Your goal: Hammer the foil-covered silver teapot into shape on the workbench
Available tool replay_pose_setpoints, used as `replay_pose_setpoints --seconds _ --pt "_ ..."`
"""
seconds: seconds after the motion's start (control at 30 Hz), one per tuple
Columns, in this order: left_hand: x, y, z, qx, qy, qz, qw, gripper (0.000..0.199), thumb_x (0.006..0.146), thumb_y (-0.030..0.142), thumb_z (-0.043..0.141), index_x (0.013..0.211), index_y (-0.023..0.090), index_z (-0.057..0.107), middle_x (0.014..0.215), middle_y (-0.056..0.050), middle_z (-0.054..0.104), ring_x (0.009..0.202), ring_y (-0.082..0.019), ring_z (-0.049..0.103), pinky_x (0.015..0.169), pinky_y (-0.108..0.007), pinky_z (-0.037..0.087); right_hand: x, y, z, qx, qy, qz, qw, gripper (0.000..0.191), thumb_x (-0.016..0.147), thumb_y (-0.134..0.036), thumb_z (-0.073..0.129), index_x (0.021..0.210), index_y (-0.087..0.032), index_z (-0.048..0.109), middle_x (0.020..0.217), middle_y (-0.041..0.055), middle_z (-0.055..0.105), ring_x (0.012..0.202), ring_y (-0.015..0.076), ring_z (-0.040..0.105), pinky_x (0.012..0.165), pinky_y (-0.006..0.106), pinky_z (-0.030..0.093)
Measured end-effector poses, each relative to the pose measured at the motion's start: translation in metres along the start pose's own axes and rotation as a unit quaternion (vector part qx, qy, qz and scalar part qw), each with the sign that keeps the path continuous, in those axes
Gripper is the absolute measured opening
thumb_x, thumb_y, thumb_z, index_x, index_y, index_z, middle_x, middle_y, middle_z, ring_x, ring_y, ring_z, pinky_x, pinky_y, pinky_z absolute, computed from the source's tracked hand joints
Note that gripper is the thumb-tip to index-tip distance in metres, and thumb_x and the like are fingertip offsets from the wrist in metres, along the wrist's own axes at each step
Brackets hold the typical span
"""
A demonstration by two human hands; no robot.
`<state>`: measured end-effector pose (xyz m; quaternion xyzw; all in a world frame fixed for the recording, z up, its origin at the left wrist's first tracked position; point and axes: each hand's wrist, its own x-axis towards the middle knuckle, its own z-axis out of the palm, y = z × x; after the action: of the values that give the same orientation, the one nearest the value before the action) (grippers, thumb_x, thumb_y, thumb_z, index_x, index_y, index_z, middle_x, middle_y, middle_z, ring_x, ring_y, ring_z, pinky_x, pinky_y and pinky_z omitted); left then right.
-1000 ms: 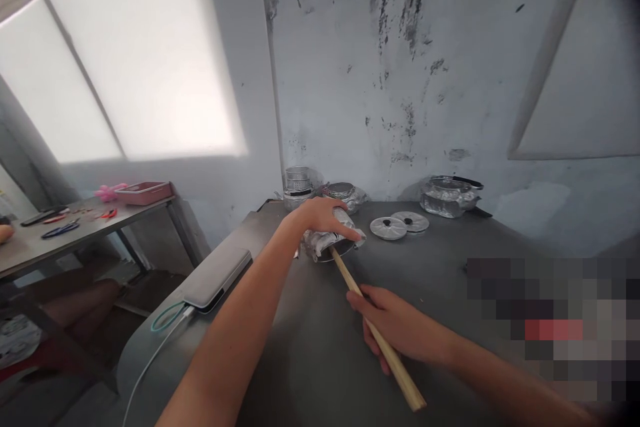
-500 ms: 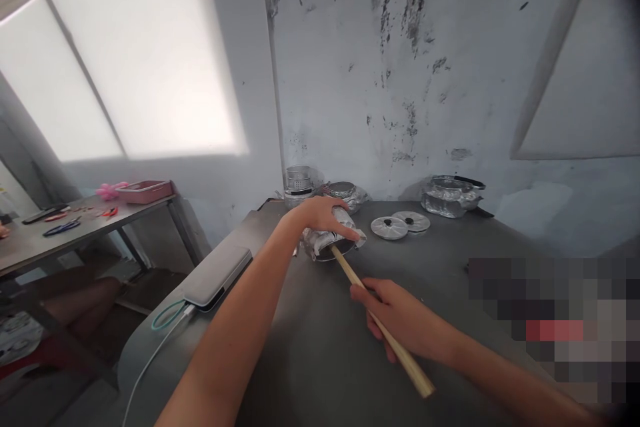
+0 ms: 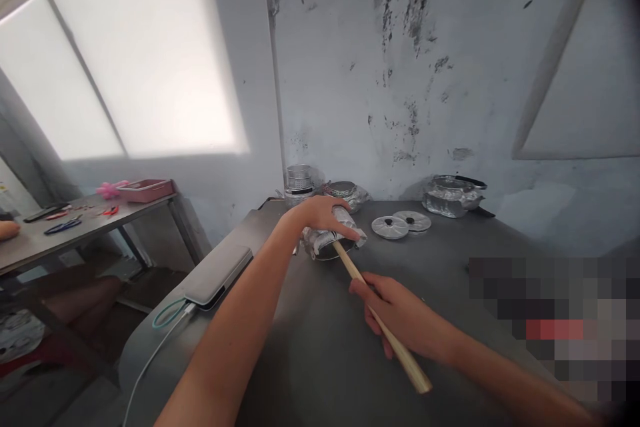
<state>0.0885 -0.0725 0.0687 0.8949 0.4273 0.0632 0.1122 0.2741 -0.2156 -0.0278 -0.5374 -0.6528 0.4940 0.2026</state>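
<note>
A small metal pot (image 3: 332,253) wrapped in crumpled clear plastic lies tipped on the grey table, its dark opening facing me. My left hand (image 3: 325,215) grips it from above, thumb and fingers across the wrapping; the hand hides much of the pot. In my right hand (image 3: 393,312) is a pale wooden stick (image 3: 407,363), held around its middle with the fingers wrapped over it. The stick's far end goes in at the pot's opening, where the tip is hidden. Its near end points down toward me.
Two round lids (image 3: 390,227) overlap behind the pot. Metal steamer pieces (image 3: 299,179) and plastic-wrapped cookware (image 3: 450,200) stand along the wall. A power bank (image 3: 220,273) with cables lies left. A side table holds a pink tray (image 3: 147,191) and tools.
The wooden stick has shifted slightly, its near end moving a little up and left with my right hand. My left hand keeps its place on the pot.
</note>
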Motion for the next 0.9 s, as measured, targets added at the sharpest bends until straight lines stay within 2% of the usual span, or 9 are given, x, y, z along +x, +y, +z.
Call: replay_pose_setpoints --seconds 0.13,0.23,0.33,0.43,0.57,0.63,0.77,0.9 --pt "0.001 -0.001 0.000 0.009 -0.007 0.007 1.000 0.097 0.062 0.086 0.063 0.142 0.035 0.046 0.150 -0.002 0.045 0.128 -0.036 0.049 0.099 -0.042 0.045 0.001 0.001 -0.002 -0.010 -0.021 0.021 1.000 0.039 0.099 -0.054 0.031 0.100 -0.019 0.050 0.060 -0.0053 0.052 0.037 0.0109 0.055 0.036 0.022 0.045" --pt "0.002 -0.001 0.001 0.009 -0.001 0.011 1.000 0.094 0.062 0.083 0.065 0.141 0.034 0.049 0.148 -0.002 0.047 0.128 -0.036 0.049 0.101 -0.041 0.044 0.001 -0.001 -0.005 -0.028 -0.012 0.014 0.999 0.042 0.100 -0.054 0.028 0.105 -0.019 0.050 0.063 -0.0042 0.054 0.040 0.0106 0.057 0.040 0.022 0.048" --pt "0.001 -0.006 -0.001 -0.009 0.003 0.016 1.000 0.090 0.062 0.081 0.068 0.138 0.035 0.052 0.146 -0.002 0.049 0.127 -0.035 0.050 0.100 -0.041 0.045 -0.002 -0.003 -0.010 -0.064 0.004 -0.003 0.998 0.042 0.099 -0.054 0.030 0.101 -0.019 0.052 0.064 -0.0035 0.054 0.039 0.0112 0.055 0.040 0.024 0.047" --pt "-0.004 -0.021 -0.005 -0.047 -0.002 0.007 0.999 0.086 0.064 0.078 0.069 0.137 0.037 0.052 0.147 -0.001 0.047 0.127 -0.035 0.049 0.101 -0.040 0.044 -0.006 -0.006 -0.017 -0.133 0.048 -0.036 0.989 0.035 0.095 -0.052 0.042 0.093 -0.020 0.056 0.067 -0.0008 0.057 0.047 0.0132 0.056 0.043 0.025 0.043" --pt "-0.018 -0.051 -0.013 -0.135 -0.003 -0.044 0.990 0.078 0.073 0.073 0.065 0.141 0.036 0.050 0.152 -0.002 0.040 0.133 -0.034 0.043 0.104 -0.039 0.040 -0.007 -0.009 -0.025 -0.245 0.126 -0.094 0.957 0.020 0.090 -0.042 0.055 0.093 -0.023 0.063 0.074 0.0024 0.063 0.060 0.0171 0.057 0.054 0.027 0.035" --pt "-0.026 -0.066 -0.016 -0.184 0.010 -0.074 0.980 0.077 0.075 0.067 0.066 0.142 0.035 0.049 0.155 -0.002 0.037 0.136 -0.033 0.039 0.106 -0.037 0.038 -0.006 -0.009 -0.028 -0.281 0.148 -0.112 0.942 0.020 0.090 -0.041 0.054 0.097 -0.025 0.064 0.071 0.0015 0.063 0.061 0.0188 0.056 0.057 0.029 0.033" --pt "-0.040 -0.084 -0.023 -0.197 0.012 -0.101 0.975 0.073 0.081 0.057 0.059 0.147 0.032 0.042 0.155 -0.005 0.036 0.135 -0.032 0.041 0.102 -0.036 0.042 -0.004 -0.007 -0.034 -0.314 0.198 -0.133 0.919 0.029 0.093 -0.048 0.047 0.110 -0.027 0.060 0.066 -0.0013 0.061 0.062 0.0211 0.057 0.061 0.031 0.033" --pt "-0.046 -0.090 -0.028 -0.195 -0.010 -0.137 0.971 0.088 0.069 0.048 0.072 0.149 0.030 0.038 0.150 -0.009 0.042 0.129 -0.035 0.047 0.098 -0.039 0.045 -0.004 -0.003 -0.036 -0.309 0.251 -0.140 0.906 0.033 0.097 -0.053 0.040 0.114 -0.027 0.053 0.063 -0.0044 0.056 0.057 0.0182 0.055 0.060 0.030 0.036"
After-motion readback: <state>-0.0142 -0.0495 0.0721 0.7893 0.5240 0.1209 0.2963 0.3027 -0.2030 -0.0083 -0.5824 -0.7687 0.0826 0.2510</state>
